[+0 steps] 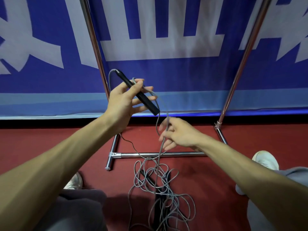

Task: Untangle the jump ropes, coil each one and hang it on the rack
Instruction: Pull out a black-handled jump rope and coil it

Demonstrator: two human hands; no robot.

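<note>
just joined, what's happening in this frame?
A person is sorting tangled jump ropes. The left hand holds one black handle raised, the right hand grips its grey cord lower down. The rest lies as a tangle on the red floor by the rack's base. Nothing coiled yet.
</note>
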